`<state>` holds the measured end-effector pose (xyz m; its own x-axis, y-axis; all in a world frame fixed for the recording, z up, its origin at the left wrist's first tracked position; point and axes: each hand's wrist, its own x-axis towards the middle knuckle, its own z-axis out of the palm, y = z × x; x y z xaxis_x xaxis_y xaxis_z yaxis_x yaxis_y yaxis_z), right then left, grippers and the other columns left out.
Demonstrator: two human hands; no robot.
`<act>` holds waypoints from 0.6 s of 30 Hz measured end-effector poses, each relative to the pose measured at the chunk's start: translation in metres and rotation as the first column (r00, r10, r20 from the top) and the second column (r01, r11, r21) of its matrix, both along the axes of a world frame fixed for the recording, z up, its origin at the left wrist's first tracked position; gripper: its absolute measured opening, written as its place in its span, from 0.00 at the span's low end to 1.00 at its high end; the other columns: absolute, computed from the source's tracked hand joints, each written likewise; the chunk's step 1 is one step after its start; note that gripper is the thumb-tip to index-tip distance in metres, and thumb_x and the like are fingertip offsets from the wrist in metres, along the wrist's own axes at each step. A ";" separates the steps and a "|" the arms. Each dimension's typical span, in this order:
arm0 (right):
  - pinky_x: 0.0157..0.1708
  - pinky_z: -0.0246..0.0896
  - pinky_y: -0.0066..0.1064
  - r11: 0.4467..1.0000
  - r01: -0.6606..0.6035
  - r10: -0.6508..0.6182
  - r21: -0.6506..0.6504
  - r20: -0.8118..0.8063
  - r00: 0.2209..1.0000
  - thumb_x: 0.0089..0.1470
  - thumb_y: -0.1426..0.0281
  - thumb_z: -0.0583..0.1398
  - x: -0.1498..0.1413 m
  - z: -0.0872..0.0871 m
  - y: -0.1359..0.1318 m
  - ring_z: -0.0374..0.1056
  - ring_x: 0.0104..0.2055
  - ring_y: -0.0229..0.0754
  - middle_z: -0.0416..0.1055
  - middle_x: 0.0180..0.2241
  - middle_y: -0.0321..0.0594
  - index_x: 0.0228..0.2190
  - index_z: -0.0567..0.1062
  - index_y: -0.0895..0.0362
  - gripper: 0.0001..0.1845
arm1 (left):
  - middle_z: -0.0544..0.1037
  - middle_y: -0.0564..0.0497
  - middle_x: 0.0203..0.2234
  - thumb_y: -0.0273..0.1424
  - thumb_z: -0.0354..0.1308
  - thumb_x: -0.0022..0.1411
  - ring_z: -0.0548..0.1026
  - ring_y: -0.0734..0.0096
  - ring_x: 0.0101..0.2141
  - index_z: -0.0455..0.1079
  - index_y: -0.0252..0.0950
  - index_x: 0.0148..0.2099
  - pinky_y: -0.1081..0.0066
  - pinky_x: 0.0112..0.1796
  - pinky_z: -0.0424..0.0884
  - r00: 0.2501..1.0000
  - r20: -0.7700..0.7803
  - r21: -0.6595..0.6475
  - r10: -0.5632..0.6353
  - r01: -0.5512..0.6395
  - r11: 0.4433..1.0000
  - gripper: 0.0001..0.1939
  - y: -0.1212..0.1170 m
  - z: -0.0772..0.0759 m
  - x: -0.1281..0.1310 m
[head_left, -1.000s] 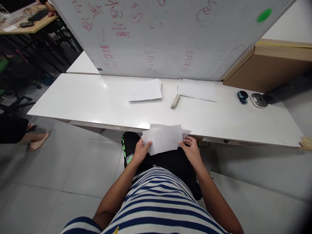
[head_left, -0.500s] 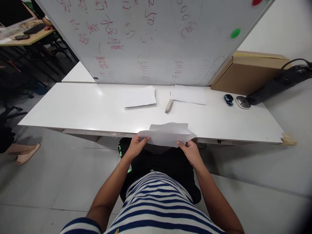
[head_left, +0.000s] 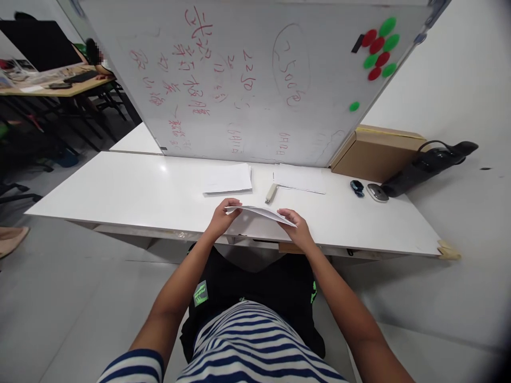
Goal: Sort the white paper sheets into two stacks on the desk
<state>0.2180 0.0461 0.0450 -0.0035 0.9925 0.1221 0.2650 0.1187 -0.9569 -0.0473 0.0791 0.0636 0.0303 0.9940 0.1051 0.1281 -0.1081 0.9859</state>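
A white sheet of paper point(head_left: 257, 209), bowed and seen nearly edge-on, is held above the desk's front edge. My left hand point(head_left: 224, 217) pinches its left end between thumb and fingers. At the other end, my right hand point(head_left: 296, 226) grips the paper the same way. Whether it is one sheet or folded layers, I cannot tell. Beyond my hands, a stack of white paper point(head_left: 228, 178) lies on the left and a second paper stack point(head_left: 303, 177) on the right. Between them rests a pale USB stick point(head_left: 271, 193).
On the white desk point(head_left: 120, 186), a dark watch point(head_left: 356, 188), a computer mouse point(head_left: 377, 192) and a leaning black bottle point(head_left: 415, 170) stand at right. A cardboard box point(head_left: 375, 154) leans behind them. The whiteboard point(head_left: 255, 122) rises at the back. A person sits at the far-left table.
The paper has gone from hanging with its face showing to nearly edge-on and bowed. Both hands have risen and moved over the desk edge. The view has tilted up.
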 end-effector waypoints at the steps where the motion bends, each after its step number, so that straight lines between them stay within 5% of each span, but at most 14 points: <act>1: 0.55 0.59 0.40 1.000 -0.013 0.013 0.024 0.006 1.000 0.49 0.53 0.63 0.000 0.002 0.002 0.67 0.53 0.47 0.73 0.50 0.44 0.44 0.75 0.54 0.24 | 0.78 0.47 0.40 0.40 0.67 0.51 0.73 0.61 0.45 0.74 0.39 0.41 0.67 0.45 0.65 1.000 0.005 -0.003 0.002 -0.002 1.000 0.16 -0.001 0.002 0.000; 7: 0.45 0.64 0.39 0.995 0.063 -0.061 -0.076 0.038 0.997 0.51 0.52 0.61 -0.005 0.022 0.001 0.70 0.46 0.49 0.75 0.45 0.42 0.43 0.77 0.53 0.23 | 0.78 0.49 0.37 0.41 0.64 0.54 0.73 0.63 0.40 0.74 0.39 0.41 0.68 0.42 0.66 0.999 -0.015 -0.013 0.033 -0.033 0.999 0.14 -0.002 0.009 0.002; 18: 0.38 0.65 0.35 0.974 0.221 -0.224 -0.055 -0.041 0.974 0.50 0.52 0.61 -0.025 0.023 -0.003 0.70 0.37 0.45 0.76 0.35 0.42 0.39 0.77 0.57 0.23 | 0.77 0.50 0.34 0.43 0.59 0.60 0.73 0.65 0.37 0.74 0.38 0.38 0.69 0.40 0.67 0.992 -0.081 0.090 0.097 -0.090 0.992 0.13 -0.014 0.012 0.016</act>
